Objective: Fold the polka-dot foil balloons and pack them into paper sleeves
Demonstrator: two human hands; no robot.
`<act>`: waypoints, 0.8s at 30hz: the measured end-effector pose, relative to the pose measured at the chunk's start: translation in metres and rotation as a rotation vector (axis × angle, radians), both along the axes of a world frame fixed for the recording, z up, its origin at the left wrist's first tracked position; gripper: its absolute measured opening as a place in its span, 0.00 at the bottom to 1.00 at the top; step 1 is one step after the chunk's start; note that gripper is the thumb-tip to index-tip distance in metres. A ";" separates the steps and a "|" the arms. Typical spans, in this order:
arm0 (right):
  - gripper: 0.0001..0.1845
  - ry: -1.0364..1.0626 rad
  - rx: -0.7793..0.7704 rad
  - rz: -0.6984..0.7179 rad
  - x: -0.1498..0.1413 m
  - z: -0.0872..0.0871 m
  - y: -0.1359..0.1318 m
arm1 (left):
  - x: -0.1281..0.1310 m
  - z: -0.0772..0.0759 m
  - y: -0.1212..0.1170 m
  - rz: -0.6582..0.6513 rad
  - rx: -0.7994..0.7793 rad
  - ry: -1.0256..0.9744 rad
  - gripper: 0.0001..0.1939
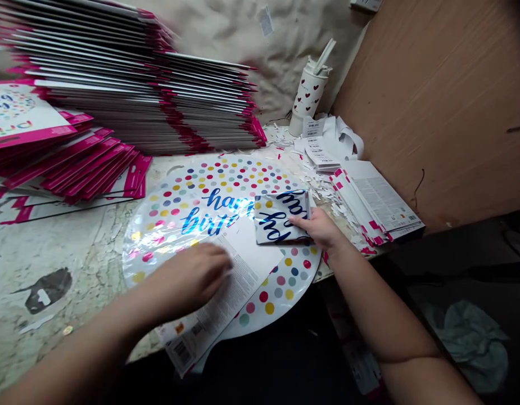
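A round foil balloon with coloured dots and blue "happy birthday" lettering lies flat on the worn table. My right hand grips a folded foil balloon with dark blue lettering, held over the round one's right side. My left hand is blurred and rests on a white printed card that lies across the balloon's near part and reaches past the table edge. Its fingers look curled down on the card.
A tall stack of pink-edged card packs fills the back left, with looser packs fanned in front. A heart-patterned cup stands at the back. White label strips and printed cards lie right, beside a brown board wall.
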State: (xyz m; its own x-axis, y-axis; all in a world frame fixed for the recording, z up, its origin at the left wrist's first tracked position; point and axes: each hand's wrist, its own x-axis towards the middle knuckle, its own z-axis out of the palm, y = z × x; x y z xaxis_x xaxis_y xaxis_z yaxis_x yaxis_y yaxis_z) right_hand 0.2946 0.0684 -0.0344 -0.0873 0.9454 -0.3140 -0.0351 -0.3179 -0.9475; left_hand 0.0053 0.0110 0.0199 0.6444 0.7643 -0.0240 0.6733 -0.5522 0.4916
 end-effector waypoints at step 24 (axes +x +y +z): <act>0.19 -0.202 -0.102 0.619 -0.005 0.033 0.016 | 0.029 -0.027 0.030 -0.229 0.092 -0.194 0.12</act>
